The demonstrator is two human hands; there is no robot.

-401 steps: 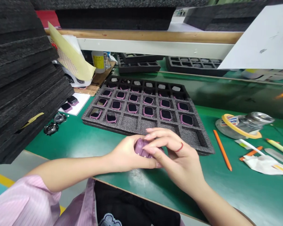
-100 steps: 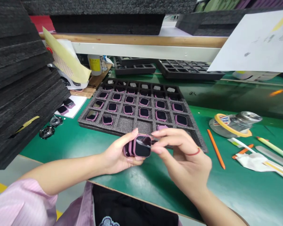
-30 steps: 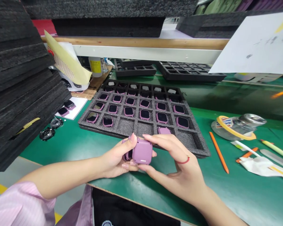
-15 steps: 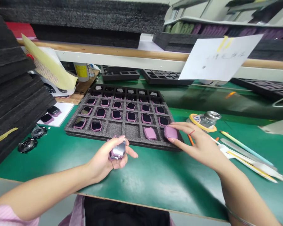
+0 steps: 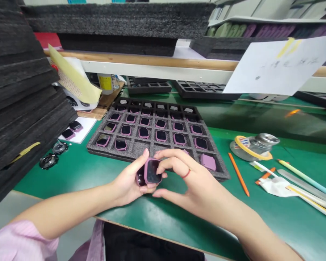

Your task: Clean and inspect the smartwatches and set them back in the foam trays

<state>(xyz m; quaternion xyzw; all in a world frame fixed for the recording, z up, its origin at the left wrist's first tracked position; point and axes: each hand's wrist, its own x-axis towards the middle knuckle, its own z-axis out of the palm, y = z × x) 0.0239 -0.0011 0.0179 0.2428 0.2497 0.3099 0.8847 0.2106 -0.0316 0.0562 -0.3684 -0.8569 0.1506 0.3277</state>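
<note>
- A green worktop (image 5: pixel 78 163) runs across the view, with the person seated at its near edge.
- Above its far side spans a shelf (image 5: pixel 152 70) with a white front and a wooden edge, loaded with black foam.
- At the left rises a tall stack of black foam (image 5: pixel 21 90).
- In the middle of the worktop lies a grey foam tray (image 5: pixel 139 146), its compartments holding purple-framed watches, most with dark screens facing up.
- A white sheet (image 5: pixel 282 69) with handwriting hangs from the shelf at the right.
- The right hand (image 5: pixel 201 185) reaches in from the right, fingertips on the front watch and thumb just below it; whether its grip pinches the watch, one cannot tell.
- The left hand (image 5: pixel 132 183) has its grip closed around a few purple watches, in front of the tray's near edge.
- A glass jar (image 5: pixel 258 143) with a yellow band lies tilted at the right.
- Near it lies an orange stick (image 5: pixel 238 174).
- The front watch (image 5: pixel 153 171) of those in the left hand shows its dark screen.
- In the tray's near right corner compartment, a purple watch (image 5: pixel 208 162) lies back up.
- A thin red band (image 5: pixel 187 173) circles one right finger.
</note>
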